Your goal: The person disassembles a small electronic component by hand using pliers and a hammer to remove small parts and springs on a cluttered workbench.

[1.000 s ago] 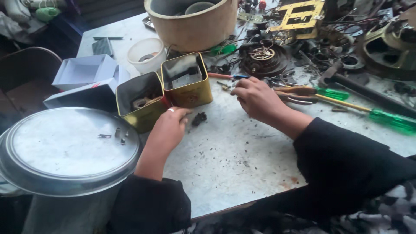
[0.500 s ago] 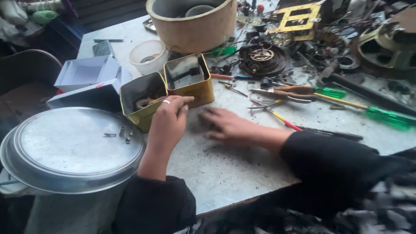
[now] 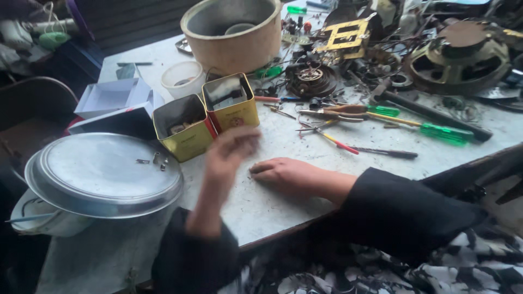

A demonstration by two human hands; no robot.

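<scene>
Left hand (image 3: pixel 231 149) hovers blurred above the bench (image 3: pixel 283 207), fingers loosely curled, whether it pinches anything I cannot tell; the two open yellow tins (image 3: pixel 207 117) stand just beyond it, up and left, the nearer hand to them; right hand (image 3: pixel 283 174) lies flat, palm down, empty, pressing the benchtop beside it.

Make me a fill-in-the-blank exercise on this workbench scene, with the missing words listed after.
1. The right hand lies flat on the ____.
2. The blurred left hand is raised in front of two open yellow ____.
3. Small screws lie on the round metal ____ at the left.
4. The screwdrivers by the far edge have ____ handles.

Missing words: table; tins; lid; green
</scene>
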